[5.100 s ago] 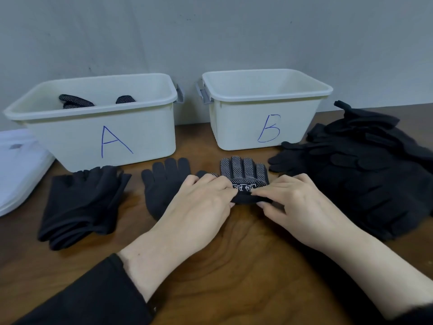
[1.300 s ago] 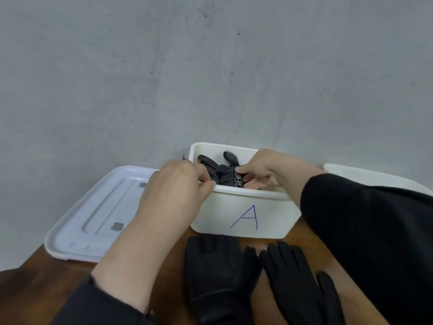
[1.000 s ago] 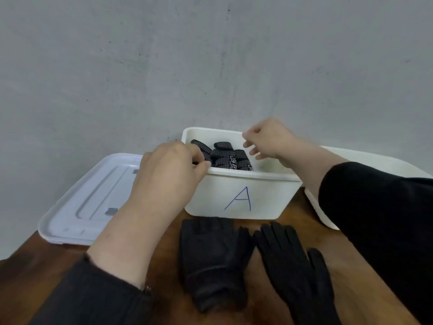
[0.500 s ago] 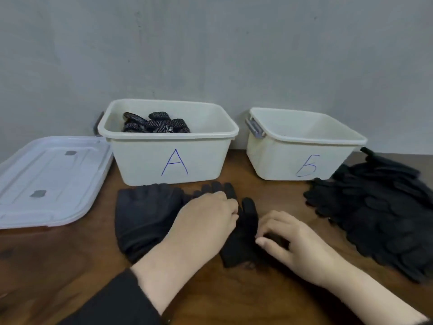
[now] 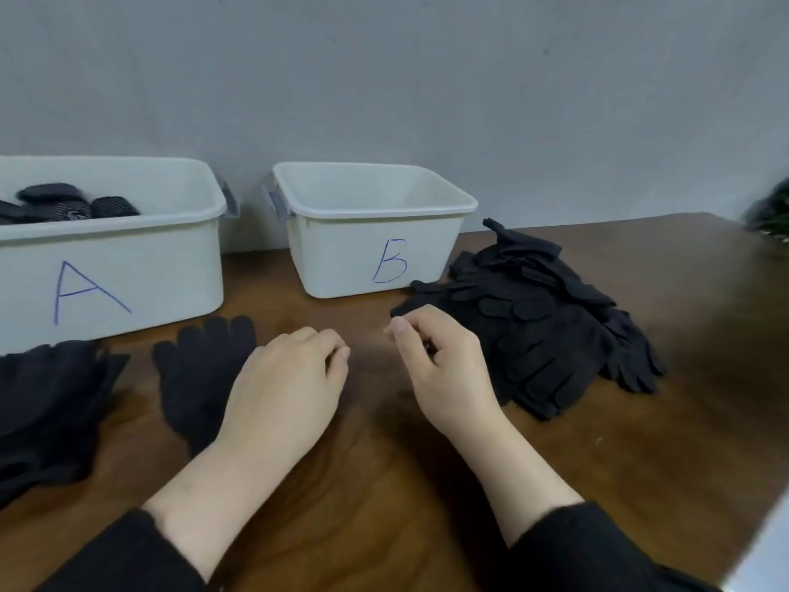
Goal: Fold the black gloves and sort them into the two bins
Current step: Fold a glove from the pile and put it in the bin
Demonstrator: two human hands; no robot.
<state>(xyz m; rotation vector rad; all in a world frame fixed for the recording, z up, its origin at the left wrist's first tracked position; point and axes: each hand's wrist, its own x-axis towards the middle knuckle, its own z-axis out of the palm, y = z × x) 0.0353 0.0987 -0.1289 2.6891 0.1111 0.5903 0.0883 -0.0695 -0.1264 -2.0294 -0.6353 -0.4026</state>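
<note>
— While both hands hover low over the wooden bench (image 5: 640, 442), what does each grip hold?

— Nothing, as far as the head view shows. The left hand (image 5: 286, 386) sits at centre, knuckles up, fingers loosely curled under with the tips close together. The right hand (image 5: 444, 369), just at its 3 o'clock, also has its fingers loosely curled, thumb tip near the forefinger; no cloth is seen between them. A strip of bare wood separates the two hands.

— Where are the black gloves?

— A single glove (image 5: 200, 378) lies flat at the left hand's 9 o'clock, its fingers pointing to 12 o'clock; the left wrist overlaps its near corner. Farther toward 9 o'clock, at the frame's edge, lies a folded stack of gloves (image 5: 51, 403). A loose heap of gloves (image 5: 550, 326) spreads at the right hand's 2 o'clock, its near edge just beside the knuckles.

— And the bins?

— Bin A (image 5: 141, 267) stands at 11 o'clock against the grey wall, with dotted gloves (image 5: 64, 202) showing above its rim at the left end. Bin B (image 5: 354, 249) stands at 12 o'clock, apart from A, the heap touching its right front corner. What lies on B's floor is hidden by its front wall.
</note>
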